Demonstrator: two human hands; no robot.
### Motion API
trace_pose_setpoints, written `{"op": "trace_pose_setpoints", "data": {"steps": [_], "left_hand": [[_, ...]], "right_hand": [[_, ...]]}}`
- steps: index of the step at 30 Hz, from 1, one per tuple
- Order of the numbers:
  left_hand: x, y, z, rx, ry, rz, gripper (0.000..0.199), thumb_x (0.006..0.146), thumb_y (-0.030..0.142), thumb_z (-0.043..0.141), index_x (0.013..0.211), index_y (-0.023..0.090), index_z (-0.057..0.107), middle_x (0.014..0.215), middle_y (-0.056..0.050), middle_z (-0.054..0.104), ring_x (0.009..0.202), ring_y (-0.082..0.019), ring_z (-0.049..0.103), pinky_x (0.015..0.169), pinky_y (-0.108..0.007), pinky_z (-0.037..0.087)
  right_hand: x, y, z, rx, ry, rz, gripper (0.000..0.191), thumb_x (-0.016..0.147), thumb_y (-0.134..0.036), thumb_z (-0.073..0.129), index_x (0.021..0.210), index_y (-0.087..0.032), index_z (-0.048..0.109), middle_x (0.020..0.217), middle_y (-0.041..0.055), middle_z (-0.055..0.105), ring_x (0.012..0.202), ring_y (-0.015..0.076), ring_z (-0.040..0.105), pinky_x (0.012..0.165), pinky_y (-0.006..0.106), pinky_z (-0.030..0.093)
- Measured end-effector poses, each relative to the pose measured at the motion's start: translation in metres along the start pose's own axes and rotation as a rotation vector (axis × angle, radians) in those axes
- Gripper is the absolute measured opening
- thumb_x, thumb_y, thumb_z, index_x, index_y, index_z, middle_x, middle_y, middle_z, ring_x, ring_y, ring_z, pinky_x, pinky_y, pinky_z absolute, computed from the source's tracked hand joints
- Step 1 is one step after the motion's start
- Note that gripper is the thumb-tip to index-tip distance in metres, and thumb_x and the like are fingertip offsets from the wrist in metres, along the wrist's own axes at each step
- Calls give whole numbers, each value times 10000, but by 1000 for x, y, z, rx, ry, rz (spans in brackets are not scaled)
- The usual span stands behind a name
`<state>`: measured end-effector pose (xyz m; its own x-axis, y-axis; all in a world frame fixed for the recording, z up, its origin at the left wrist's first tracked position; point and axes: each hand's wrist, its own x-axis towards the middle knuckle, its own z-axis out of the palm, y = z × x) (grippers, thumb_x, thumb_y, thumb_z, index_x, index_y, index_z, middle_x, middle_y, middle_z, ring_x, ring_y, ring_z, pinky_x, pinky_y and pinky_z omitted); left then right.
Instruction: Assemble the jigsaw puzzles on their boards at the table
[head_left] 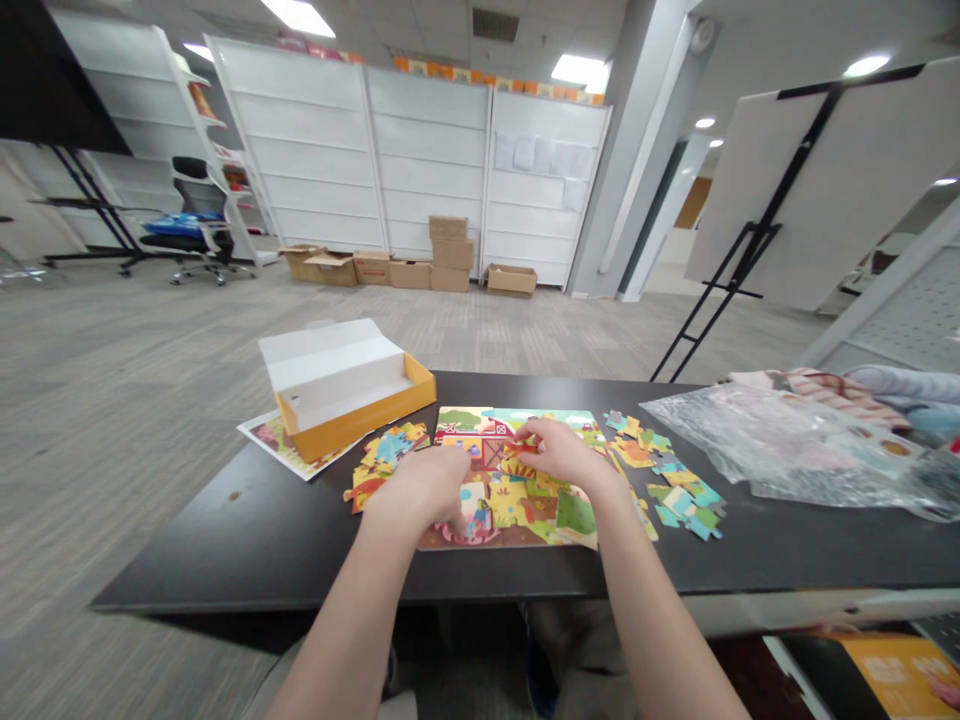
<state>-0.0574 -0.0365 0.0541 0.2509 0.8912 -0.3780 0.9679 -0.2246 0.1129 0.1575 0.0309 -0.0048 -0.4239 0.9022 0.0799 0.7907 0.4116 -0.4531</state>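
A colourful farm puzzle (510, 500) lies on the black table, with a red barn in its upper left part. My left hand (431, 488) rests over the puzzle's left side, fingers bent down at a pink area; whether it holds a piece is hidden. Over the upper middle, beside the barn, my right hand (555, 450) has its thumb and fingers brought together at the surface, and what is between them is too small to tell. Loose pieces (382, 460) are heaped left of the puzzle. More loose pieces (686, 495) spread out on its right.
An open yellow box (360, 415) with a white lid sits at the back left, on a printed sheet (270, 440). Clear plastic bags (810, 450) and rolled cloth (847, 390) lie on the right. The table's front edge (300, 606) runs near my forearms.
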Motion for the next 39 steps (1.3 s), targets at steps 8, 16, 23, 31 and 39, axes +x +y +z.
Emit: {"op": "trace_pose_setpoints", "data": {"steps": [8,16,23,31,39], "left_hand": [[15,-47,19,-442,42,235,337,620,325,744,872,232,541,768,32,618,719,-180,596,580,-245,393],[24,-56,12,-866,252,276,306,772,373,653,986,156,666,927,-72,735,852,-206,698,729,-302,567],[41,-47,18,-974,409,260,209,834,283,637,989,148,677,991,-86,770,893,-196,734,829,-320,601],[47,-37,24,-355,634,34,264,919,176,537,1153,164,659,1180,-123,697,1127,-245,658,1008,-373,513],[45,-39,35,-65,458,31,313,952,348,516,1190,221,675,1293,-105,631,1152,-287,612,998,-402,487]], "right_hand": [[-2,3,-1,96,-110,-39,322,745,-167,737,1064,-201,748,1058,66,746,943,217,674,846,312,498],[-3,-1,-5,175,-38,-75,173,808,-171,662,961,-189,740,1014,64,756,919,204,681,831,322,510],[-3,-30,-5,555,-54,-126,300,860,-267,658,1150,-204,616,1023,60,754,915,177,712,805,297,556],[37,-3,-8,581,216,95,348,804,-250,680,1124,-180,562,859,45,764,738,173,709,658,263,522],[59,18,11,166,184,172,417,786,-201,718,1194,-175,634,876,35,783,788,174,725,762,279,528]]}}
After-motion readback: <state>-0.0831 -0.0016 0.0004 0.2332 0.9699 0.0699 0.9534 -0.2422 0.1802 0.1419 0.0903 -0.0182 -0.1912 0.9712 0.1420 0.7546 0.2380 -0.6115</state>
